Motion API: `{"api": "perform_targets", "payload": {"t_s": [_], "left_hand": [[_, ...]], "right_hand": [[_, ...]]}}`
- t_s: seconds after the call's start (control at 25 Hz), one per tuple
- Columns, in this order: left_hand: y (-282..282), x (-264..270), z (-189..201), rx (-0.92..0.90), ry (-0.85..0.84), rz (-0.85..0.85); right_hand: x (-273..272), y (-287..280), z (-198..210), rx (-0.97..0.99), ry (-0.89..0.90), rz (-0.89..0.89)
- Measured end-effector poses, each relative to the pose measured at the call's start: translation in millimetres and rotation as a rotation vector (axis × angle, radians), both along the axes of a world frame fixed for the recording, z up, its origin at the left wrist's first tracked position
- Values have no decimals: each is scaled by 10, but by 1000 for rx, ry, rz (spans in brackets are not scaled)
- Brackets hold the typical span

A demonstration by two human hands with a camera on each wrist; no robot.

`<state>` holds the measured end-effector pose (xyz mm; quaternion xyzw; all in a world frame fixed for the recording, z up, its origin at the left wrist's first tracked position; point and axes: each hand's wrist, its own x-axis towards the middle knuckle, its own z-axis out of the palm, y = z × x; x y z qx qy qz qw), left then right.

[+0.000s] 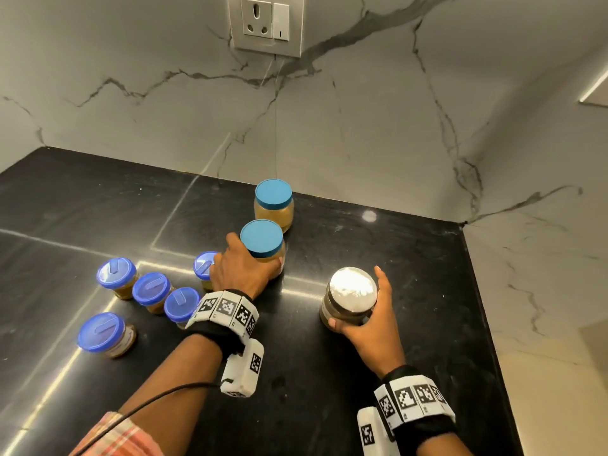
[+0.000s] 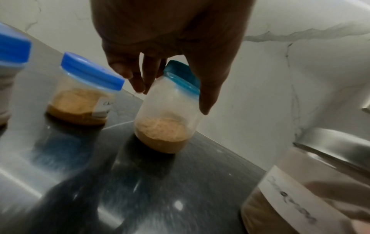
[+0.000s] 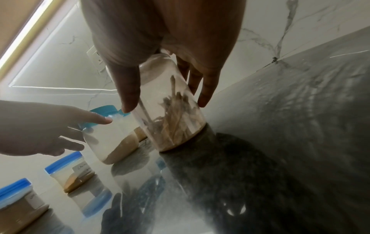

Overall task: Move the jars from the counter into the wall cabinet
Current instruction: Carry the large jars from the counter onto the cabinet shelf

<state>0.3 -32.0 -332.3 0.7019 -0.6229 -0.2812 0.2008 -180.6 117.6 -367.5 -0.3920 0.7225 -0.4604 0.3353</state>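
Observation:
A teal-lidded jar [image 1: 261, 238] of tan powder [image 2: 164, 131] stands on the black counter [image 1: 362, 373]. My left hand [image 1: 256, 258] grips it round the neck, thumb on one side and fingers on the other [image 2: 173, 100]. A silver-lidded jar [image 1: 353, 286] holding dried sticks [image 3: 174, 123] stands further right. My right hand [image 1: 360, 302] grips it from above, thumb and fingers down its sides [image 3: 165, 106]. A second teal-lidded jar [image 1: 273, 199] stands free by the wall. Several small blue-lidded jars [image 1: 115, 273] cluster at the left.
Marble walls meet in a corner at the counter's back right [image 1: 462, 223]. A socket and switch plate [image 1: 265, 23] sits high on the back wall. One small blue-lidded jar [image 1: 204, 264] stands right against my left hand. No cabinet is in view.

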Motion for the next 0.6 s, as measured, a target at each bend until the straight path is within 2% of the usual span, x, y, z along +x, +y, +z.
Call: {"api": "perform_targets", "payload": {"t_s": [0.2, 0.44, 0.6], "left_hand": [[495, 50, -136, -32, 318, -101], [845, 219, -441, -42, 403, -226], [842, 258, -406, 21, 422, -239]], "right_hand": [[135, 231, 35, -12, 14, -48], [362, 596, 51, -34, 26, -72], [410, 700, 181, -97, 16, -83]]}}
